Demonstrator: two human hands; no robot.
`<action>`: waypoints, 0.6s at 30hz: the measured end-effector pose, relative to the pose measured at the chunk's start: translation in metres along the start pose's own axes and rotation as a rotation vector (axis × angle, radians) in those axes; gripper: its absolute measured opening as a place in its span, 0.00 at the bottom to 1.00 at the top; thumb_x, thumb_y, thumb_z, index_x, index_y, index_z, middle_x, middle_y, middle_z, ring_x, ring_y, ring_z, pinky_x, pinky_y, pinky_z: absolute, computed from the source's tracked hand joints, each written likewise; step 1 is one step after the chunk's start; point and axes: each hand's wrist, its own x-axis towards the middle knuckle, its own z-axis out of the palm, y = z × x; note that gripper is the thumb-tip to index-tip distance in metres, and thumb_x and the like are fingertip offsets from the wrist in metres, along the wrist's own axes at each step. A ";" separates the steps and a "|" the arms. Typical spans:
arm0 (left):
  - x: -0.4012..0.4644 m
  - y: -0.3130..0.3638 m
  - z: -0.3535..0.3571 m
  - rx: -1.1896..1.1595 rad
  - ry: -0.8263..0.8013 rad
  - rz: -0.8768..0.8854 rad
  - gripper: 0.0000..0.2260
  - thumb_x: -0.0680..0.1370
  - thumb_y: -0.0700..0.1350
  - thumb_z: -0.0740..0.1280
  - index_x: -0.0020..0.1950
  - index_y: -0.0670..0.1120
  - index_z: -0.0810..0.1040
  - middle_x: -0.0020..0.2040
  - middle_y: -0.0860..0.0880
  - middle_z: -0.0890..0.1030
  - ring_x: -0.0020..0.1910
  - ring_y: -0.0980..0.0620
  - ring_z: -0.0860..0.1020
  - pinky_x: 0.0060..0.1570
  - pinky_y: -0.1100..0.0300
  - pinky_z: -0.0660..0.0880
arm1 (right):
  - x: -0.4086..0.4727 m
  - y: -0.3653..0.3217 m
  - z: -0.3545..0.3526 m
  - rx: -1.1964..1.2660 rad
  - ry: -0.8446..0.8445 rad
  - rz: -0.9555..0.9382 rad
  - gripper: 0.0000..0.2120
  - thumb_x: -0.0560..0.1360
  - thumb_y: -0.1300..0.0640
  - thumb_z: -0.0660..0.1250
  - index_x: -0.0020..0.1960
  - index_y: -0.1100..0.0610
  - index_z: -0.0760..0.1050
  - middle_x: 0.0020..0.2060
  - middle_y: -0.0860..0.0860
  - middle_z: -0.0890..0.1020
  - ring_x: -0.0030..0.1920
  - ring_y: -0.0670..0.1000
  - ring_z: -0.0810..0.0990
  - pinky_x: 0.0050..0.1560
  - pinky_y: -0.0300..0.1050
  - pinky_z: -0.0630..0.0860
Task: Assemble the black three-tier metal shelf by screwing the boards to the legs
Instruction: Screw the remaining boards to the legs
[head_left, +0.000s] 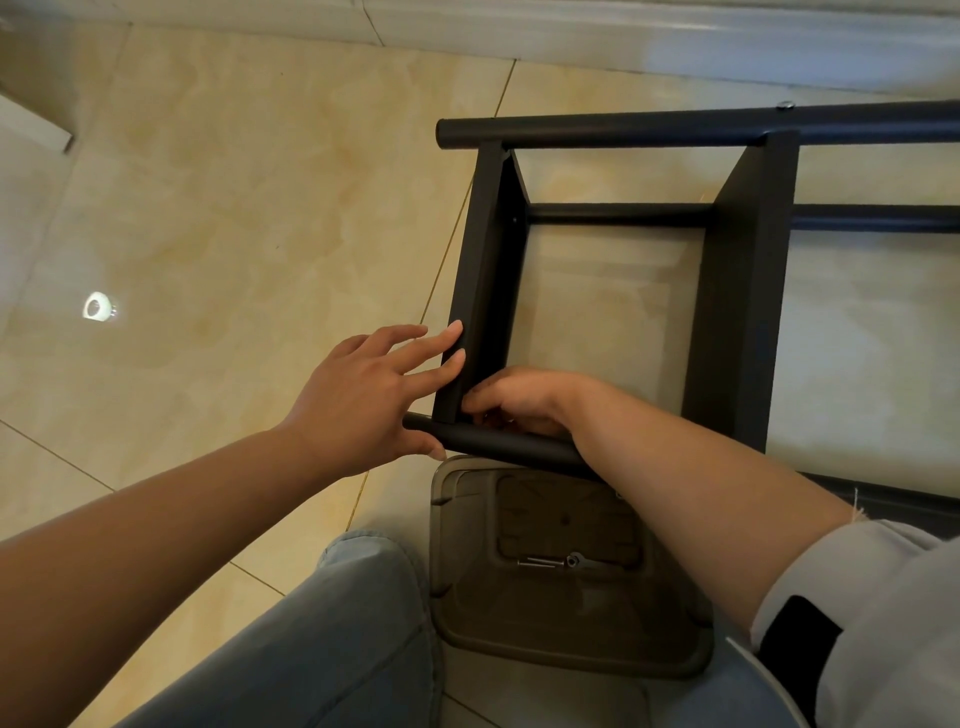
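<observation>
Shelf, black metal, lies on its side on the tiled floor, filling the frame from 12 to 3 o'clock. Left hand has straight, released fingers pressed against the end board, thumb by the near leg. Right hand curls its fingers at the board-leg corner; what they pinch cannot be told. Spare screws rest in a translucent bin at 6 o'clock. Judged stiff, fairly light and smooth-coated, the frame is best held by its tubular legs.
</observation>
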 end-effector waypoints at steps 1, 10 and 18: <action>0.000 0.000 0.000 0.001 0.002 0.001 0.39 0.60 0.66 0.73 0.66 0.48 0.75 0.69 0.47 0.73 0.61 0.40 0.76 0.48 0.46 0.77 | 0.001 0.000 0.000 0.015 -0.014 -0.005 0.06 0.77 0.56 0.63 0.51 0.57 0.76 0.40 0.53 0.77 0.44 0.53 0.76 0.51 0.49 0.72; 0.000 -0.001 0.001 -0.008 0.013 0.005 0.39 0.61 0.66 0.71 0.67 0.48 0.74 0.70 0.46 0.72 0.62 0.40 0.75 0.50 0.45 0.77 | 0.004 0.001 0.000 0.002 -0.009 -0.005 0.07 0.77 0.56 0.63 0.53 0.57 0.76 0.43 0.54 0.77 0.46 0.53 0.75 0.55 0.50 0.72; 0.000 -0.001 0.002 -0.014 0.010 0.001 0.39 0.61 0.66 0.72 0.67 0.48 0.74 0.70 0.46 0.71 0.62 0.40 0.75 0.49 0.45 0.77 | 0.005 0.001 -0.002 0.090 -0.051 0.020 0.10 0.76 0.58 0.64 0.55 0.60 0.76 0.40 0.53 0.77 0.45 0.53 0.75 0.53 0.49 0.71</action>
